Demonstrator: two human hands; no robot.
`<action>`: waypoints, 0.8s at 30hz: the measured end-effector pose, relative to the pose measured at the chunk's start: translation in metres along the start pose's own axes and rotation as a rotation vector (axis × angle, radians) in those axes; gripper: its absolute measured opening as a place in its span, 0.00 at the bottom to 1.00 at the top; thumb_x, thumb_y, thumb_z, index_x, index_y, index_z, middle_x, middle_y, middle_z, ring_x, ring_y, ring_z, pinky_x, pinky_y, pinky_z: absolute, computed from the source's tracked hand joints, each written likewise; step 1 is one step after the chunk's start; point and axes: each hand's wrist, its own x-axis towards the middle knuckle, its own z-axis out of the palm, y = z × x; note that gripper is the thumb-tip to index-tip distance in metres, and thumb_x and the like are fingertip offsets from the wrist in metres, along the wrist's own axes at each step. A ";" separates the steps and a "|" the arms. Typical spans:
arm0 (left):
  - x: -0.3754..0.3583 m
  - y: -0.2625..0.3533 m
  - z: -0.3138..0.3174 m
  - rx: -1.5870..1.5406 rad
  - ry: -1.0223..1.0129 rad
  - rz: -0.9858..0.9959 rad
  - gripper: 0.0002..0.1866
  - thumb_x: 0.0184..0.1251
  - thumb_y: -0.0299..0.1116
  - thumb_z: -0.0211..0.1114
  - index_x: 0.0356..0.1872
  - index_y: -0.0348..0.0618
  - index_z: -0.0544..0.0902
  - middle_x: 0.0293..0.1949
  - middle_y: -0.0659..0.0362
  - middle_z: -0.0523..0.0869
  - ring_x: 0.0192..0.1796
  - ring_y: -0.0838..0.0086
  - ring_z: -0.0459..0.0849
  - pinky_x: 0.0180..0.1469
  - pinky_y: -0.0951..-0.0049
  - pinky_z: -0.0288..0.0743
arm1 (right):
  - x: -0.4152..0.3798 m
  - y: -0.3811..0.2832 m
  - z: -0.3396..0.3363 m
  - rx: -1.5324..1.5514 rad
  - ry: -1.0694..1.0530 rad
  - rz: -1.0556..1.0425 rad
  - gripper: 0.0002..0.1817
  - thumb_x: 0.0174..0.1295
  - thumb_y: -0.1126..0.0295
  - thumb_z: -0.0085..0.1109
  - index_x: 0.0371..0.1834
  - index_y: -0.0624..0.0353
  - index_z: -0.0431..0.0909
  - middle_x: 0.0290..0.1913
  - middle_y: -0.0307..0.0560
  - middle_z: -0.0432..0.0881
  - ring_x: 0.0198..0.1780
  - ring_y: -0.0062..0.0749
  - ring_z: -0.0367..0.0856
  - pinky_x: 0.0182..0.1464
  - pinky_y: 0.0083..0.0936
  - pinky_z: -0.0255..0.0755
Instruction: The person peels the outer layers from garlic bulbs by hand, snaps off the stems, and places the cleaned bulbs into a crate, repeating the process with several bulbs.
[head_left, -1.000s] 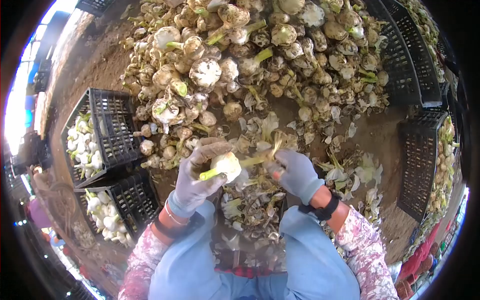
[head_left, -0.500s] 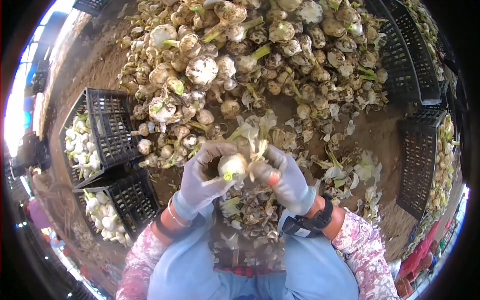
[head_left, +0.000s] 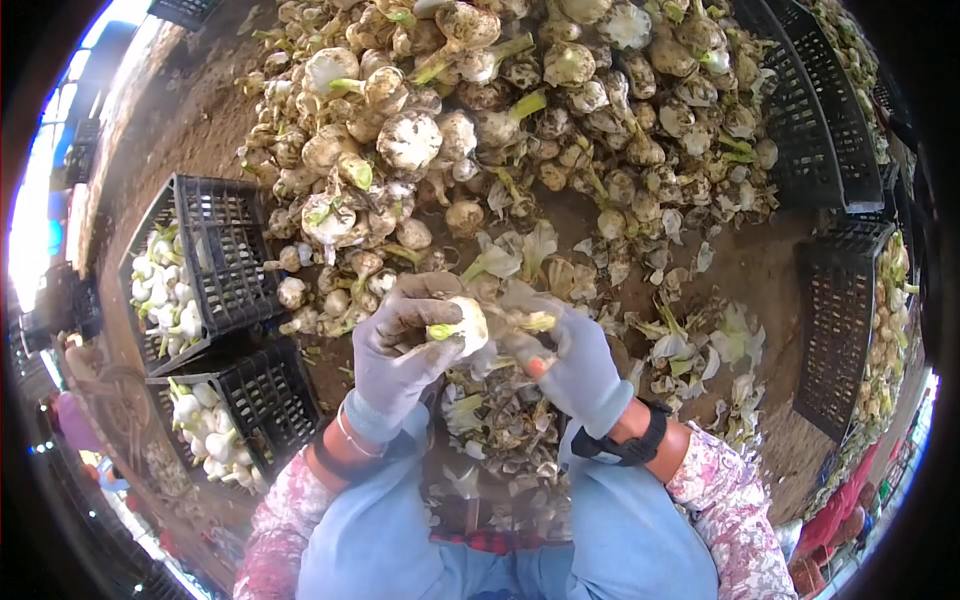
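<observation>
My left hand [head_left: 395, 350], in a pale, soil-stained glove, closes around a garlic bulb [head_left: 470, 327] whose cut greenish stem points left. Close by on the right, my gloved right hand [head_left: 582, 365] pinches a strip of garlic skin [head_left: 538, 321], its fingertips partly smeared by motion. An orange-red patch shows on that glove's thumb. Below both hands, a litter of peeled skins [head_left: 500, 425] lies on the ground between my knees. Ahead of them spreads a large heap of unpeeled, soil-marked garlic [head_left: 410, 140].
Two black crates [head_left: 225, 250] of cleaned white garlic [head_left: 205, 425] stand at the left. On the right are more black crates [head_left: 835, 335], one filled with garlic. Loose skins [head_left: 735, 340] lie on the bare soil right of my hands. A person in red [head_left: 835, 515] sits at far right.
The bulb has turned in my left hand, its cut stem swinging up and left. My right hand has drawn slightly away from the bulb with a strip of skin.
</observation>
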 end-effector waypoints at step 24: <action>0.001 -0.018 -0.021 -0.469 0.273 -0.154 0.15 0.77 0.34 0.51 0.58 0.40 0.76 0.55 0.50 0.82 0.53 0.56 0.83 0.55 0.55 0.79 | -0.008 0.036 -0.006 -0.522 -0.238 -0.056 0.13 0.52 0.65 0.65 0.38 0.60 0.80 0.37 0.57 0.81 0.40 0.54 0.81 0.42 0.40 0.75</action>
